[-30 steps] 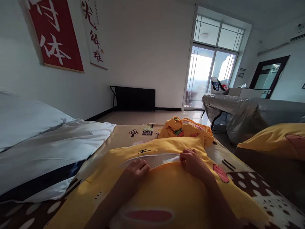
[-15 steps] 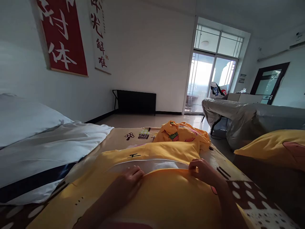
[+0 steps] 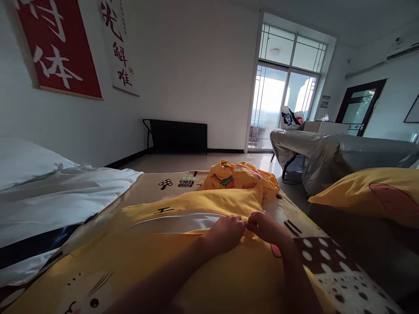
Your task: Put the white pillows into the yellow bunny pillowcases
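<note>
A yellow pillowcase (image 3: 209, 279) with cartoon prints lies before me. Its long opening shows a white pillow (image 3: 176, 223) inside. At the right end of that opening, my left hand (image 3: 227, 233) is closed on the case's edge. Right beside it, fingertips almost touching, my right hand (image 3: 266, 226) pinches the same edge. Whether a zipper pull sits between the fingers is hidden. Beyond the opening lies a crumpled yellow cloth (image 3: 240, 176) with carrot prints.
The printed bedspread (image 3: 347, 270) lies underneath. White bedding (image 3: 65, 192) is heaped on the left. Another yellow pillow (image 3: 376, 196) rests at the right. Behind it stands a plastic-covered piece of furniture (image 3: 353, 152). A black folded panel (image 3: 178, 137) leans against the back wall.
My left hand has moved right along the opening to meet my right hand at its right end. The gap there has narrowed. The view has turned slightly right.
</note>
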A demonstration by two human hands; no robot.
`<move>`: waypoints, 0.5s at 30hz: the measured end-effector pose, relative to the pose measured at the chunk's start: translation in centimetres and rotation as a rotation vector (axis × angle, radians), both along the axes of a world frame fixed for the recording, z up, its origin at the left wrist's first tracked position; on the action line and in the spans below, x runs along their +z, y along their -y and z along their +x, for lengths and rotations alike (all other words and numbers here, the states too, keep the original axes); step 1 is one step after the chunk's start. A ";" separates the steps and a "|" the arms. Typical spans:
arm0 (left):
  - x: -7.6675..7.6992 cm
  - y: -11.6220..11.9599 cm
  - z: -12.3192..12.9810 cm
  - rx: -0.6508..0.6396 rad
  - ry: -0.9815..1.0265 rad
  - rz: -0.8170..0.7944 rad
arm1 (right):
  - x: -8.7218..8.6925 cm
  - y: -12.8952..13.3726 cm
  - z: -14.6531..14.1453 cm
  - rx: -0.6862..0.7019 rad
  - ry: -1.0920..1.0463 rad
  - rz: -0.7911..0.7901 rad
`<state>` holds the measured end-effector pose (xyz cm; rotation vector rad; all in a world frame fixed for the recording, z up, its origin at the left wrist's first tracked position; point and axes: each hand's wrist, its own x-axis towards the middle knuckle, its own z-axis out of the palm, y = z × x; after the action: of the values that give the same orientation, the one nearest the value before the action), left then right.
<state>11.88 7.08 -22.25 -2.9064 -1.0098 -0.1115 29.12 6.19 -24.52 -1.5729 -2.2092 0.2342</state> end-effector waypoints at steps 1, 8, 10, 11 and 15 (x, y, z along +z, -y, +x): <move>-0.1 -0.3 0.6 0.002 -0.007 -0.019 | 0.0 -0.2 0.0 -0.017 0.021 -0.012; -0.6 -0.5 2.2 0.077 0.008 -0.064 | -0.3 -0.3 -1.2 -0.288 0.117 -0.136; -0.6 -0.2 2.2 0.094 0.012 -0.067 | -0.3 -0.1 -1.6 -0.349 0.110 -0.178; -0.5 -0.1 2.2 0.100 0.015 -0.069 | -0.3 0.0 -1.8 -0.384 0.102 -0.202; -0.6 0.0 2.4 0.111 0.015 -0.081 | -0.6 0.0 -1.9 -0.454 0.074 -0.269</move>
<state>14.23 7.08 -22.81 -2.9168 -1.2027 -0.0889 27.19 6.22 -25.08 -2.2094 -1.8614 0.3489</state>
